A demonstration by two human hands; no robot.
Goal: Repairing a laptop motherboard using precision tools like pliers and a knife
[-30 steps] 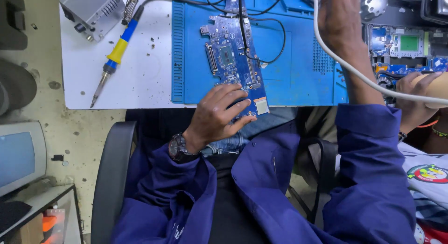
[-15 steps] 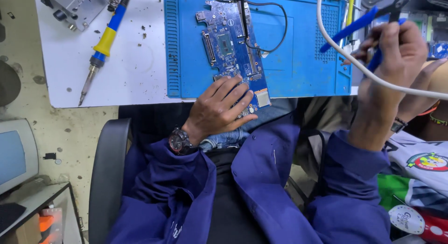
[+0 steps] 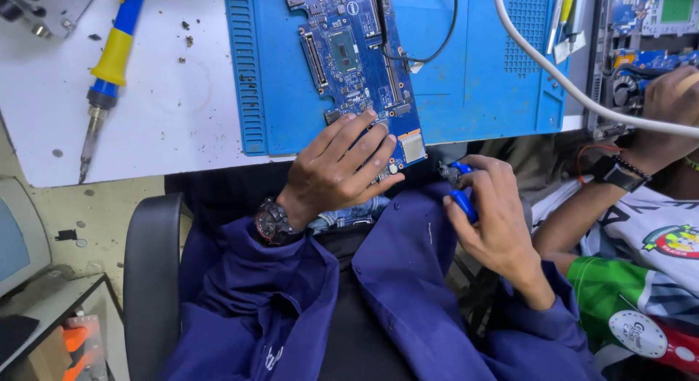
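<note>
circuit board [image 3: 349,60], blue and long, lies on the big blue mat [image 3: 466,89], and its near end sticks out a little past the near edge of the white desk [image 3: 167,111]. the mat covers the middle and right part of the desk. a thick white cable [image 3: 553,75] runs across the far right corner of the mat. on the left side of the desk lies a soldering iron [image 3: 109,68] with a blue and yellow handle, its tip pointing near. a thin black wire [image 3: 437,46] curls over the far part of the board.

the left hand [image 3: 338,170] rests flat on the near end of the board, fingers spread out and pressing down, holding nothing. the right hand [image 3: 495,213] is below the desk edge, just right of the board, curled shut around a small tool with blue handles [image 3: 460,193].

at the far right, another person's hand [image 3: 666,104] with a black wrist band touches other blue boards.
</note>
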